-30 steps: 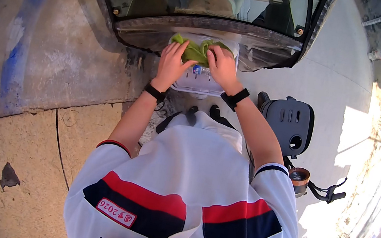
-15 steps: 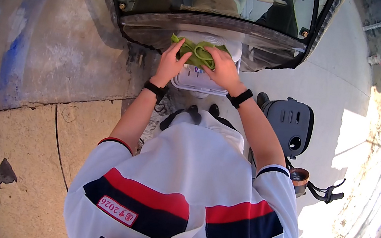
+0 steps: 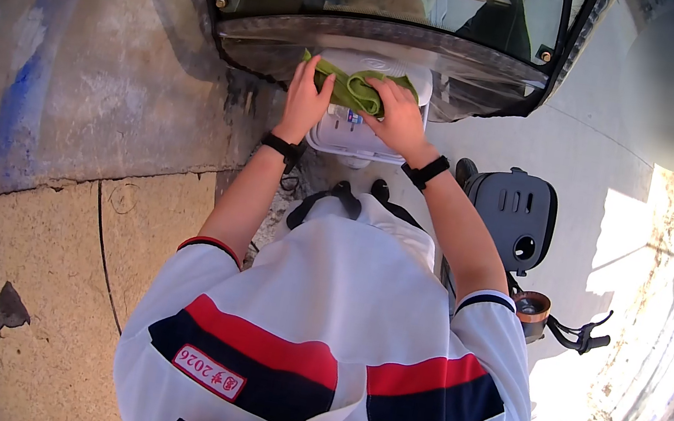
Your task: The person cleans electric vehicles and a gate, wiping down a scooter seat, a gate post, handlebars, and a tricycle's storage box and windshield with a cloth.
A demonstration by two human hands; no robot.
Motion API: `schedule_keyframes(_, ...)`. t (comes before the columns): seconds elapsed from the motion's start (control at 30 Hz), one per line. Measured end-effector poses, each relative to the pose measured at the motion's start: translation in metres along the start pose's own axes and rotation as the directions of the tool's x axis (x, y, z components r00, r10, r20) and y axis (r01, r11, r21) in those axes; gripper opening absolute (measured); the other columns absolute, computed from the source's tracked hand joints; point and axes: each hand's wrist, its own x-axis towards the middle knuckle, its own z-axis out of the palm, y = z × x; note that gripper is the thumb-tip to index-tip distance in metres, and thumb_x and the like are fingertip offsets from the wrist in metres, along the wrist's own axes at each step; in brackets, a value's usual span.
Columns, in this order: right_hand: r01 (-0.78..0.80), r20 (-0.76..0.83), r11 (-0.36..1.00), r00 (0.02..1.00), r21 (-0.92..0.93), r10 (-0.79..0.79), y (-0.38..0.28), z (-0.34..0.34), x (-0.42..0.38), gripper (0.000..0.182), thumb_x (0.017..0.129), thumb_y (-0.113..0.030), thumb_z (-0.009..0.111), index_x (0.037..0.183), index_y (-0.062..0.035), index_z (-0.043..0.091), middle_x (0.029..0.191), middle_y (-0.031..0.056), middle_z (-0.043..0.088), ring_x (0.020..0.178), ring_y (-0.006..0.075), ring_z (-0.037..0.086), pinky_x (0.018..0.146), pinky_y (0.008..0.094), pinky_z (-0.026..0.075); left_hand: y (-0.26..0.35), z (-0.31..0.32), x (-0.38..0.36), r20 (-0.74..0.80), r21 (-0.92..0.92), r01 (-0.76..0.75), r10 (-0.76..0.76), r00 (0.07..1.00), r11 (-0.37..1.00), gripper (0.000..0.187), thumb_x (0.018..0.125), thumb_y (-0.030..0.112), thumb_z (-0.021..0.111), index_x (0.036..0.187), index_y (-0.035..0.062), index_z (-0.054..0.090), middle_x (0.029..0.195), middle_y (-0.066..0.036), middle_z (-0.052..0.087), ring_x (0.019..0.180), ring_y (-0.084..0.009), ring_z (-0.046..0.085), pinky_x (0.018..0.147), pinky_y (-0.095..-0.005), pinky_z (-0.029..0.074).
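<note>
A crumpled green cloth (image 3: 357, 92) is bunched over a white plastic basket (image 3: 348, 140) in front of me. My left hand (image 3: 307, 106) grips the cloth's left end, with the thumb toward the middle and the fingers at the edge. On the other side, my right hand (image 3: 400, 121) is closed on the right part of the cloth, its fingers bent into the folds. The cloth hides part of the basket, and a small label shows beneath it. Black bands are on both wrists.
Beyond the basket stands a vehicle's clear windshield (image 3: 397, 0) with a dark frame and a transparent lower sheet. To my right are a dark grey scooter seat (image 3: 513, 221), a round brown-rimmed cup (image 3: 531, 307) and a handlebar grip (image 3: 598, 343). Brown boarding (image 3: 45, 270) lies left.
My left hand has shifted slightly up, its fingers straighter. The cloth looks a little more spread on the right. A blurred grey round shape has appeared at upper right.
</note>
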Motion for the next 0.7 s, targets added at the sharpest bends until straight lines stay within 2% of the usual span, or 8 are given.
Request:
schedule_keyframes(0.1,-0.020,0.016,1.000,1.000,-0.005,0.020,0.002,0.000,-0.001,0.056,0.075,-0.023,0.079,0.125,-0.0087,0.056,0.112,0.0148,0.063,0.105,0.0372,0.058,0.091,0.0439,0.047,-0.012,0.002,0.001,-0.054,0.033,0.036,-0.034,0.998,0.999,0.044,0.096,0.024,0.061,0.132,-0.0001,0.050,0.123,-0.019,0.056,0.109,-0.0371,0.058,0.091,-0.0414,0.048)
schedule_keyframes(0.2,-0.019,0.013,0.999,1.000,-0.048,0.020,0.005,0.000,-0.004,0.057,0.076,-0.029,0.080,0.123,-0.0083,0.057,0.112,0.0148,0.063,0.105,0.0363,0.059,0.091,0.0436,0.047,-0.019,-0.001,-0.003,-0.026,0.049,0.050,-0.049,0.998,0.998,0.045,0.097,0.026,0.060,0.133,-0.0005,0.049,0.124,-0.019,0.055,0.111,-0.0372,0.057,0.091,-0.0423,0.047)
schedule_keyframes(0.3,-0.010,0.019,0.996,1.000,-0.090,0.012,0.009,0.004,-0.007,0.058,0.075,-0.033,0.080,0.122,-0.0075,0.058,0.113,0.0146,0.063,0.105,0.0357,0.058,0.092,0.0437,0.046,-0.017,-0.004,-0.003,0.055,-0.017,0.114,-0.113,0.992,0.993,0.050,0.094,0.027,0.062,0.134,0.0006,0.048,0.127,-0.023,0.053,0.116,-0.0419,0.053,0.096,-0.0438,0.045)
schedule_keyframes(0.4,0.007,0.033,0.991,0.999,-0.132,-0.002,0.016,0.007,-0.013,0.058,0.075,-0.036,0.079,0.121,-0.0066,0.059,0.113,0.0145,0.063,0.106,0.0354,0.058,0.093,0.0442,0.045,-0.013,-0.005,-0.006,0.157,-0.100,0.088,-0.072,0.985,0.991,0.061,0.090,0.033,0.069,0.137,0.0021,0.047,0.133,-0.022,0.051,0.120,-0.0406,0.051,0.100,-0.0431,0.044)
schedule_keyframes(0.5,0.045,0.062,0.989,0.997,-0.138,-0.036,0.021,0.006,-0.020,0.058,0.075,-0.037,0.079,0.120,-0.0068,0.059,0.113,0.0144,0.063,0.106,0.0353,0.058,0.094,0.0448,0.045,-0.004,-0.011,-0.017,0.359,0.010,-0.199,0.182,0.915,0.980,0.074,0.082,0.038,0.077,0.140,0.0042,0.046,0.138,-0.021,0.047,0.126,-0.0392,0.047,0.104,-0.0431,0.042)
schedule_keyframes(0.53,0.059,0.075,0.990,0.996,-0.132,-0.049,0.021,0.005,-0.022,0.058,0.075,-0.037,0.078,0.120,-0.0069,0.059,0.113,0.0144,0.063,0.106,0.0352,0.058,0.094,0.0449,0.044,0.000,-0.014,-0.018,0.393,0.016,-0.209,0.186,0.901,0.978,0.080,0.076,0.039,0.081,0.140,0.0052,0.047,0.139,-0.021,0.046,0.129,-0.0386,0.044,0.105,-0.0438,0.041)
schedule_keyframes(0.63,0.059,0.115,0.994,0.992,-0.089,-0.048,0.020,0.006,-0.028,0.058,0.074,-0.038,0.079,0.119,-0.0072,0.060,0.113,0.0147,0.063,0.107,0.0350,0.058,0.094,0.0445,0.044,-0.006,-0.009,-0.024,0.427,0.022,-0.175,0.149,0.892,0.984,0.080,0.074,0.035,0.083,0.139,0.0051,0.049,0.139,-0.020,0.046,0.128,-0.0386,0.045,0.105,-0.0436,0.041)
schedule_keyframes(0.7,0.045,0.096,0.998,0.995,-0.049,-0.040,0.018,0.009,-0.031,0.052,0.074,-0.031,0.078,0.117,-0.0073,0.061,0.112,0.0148,0.063,0.107,0.0349,0.058,0.095,0.0439,0.044,-0.009,-0.005,-0.029,0.399,0.007,-0.159,0.143,0.906,0.987,0.078,0.071,0.032,0.085,0.136,0.0049,0.051,0.138,-0.020,0.047,0.127,-0.0377,0.046,0.104,-0.0431,0.042)
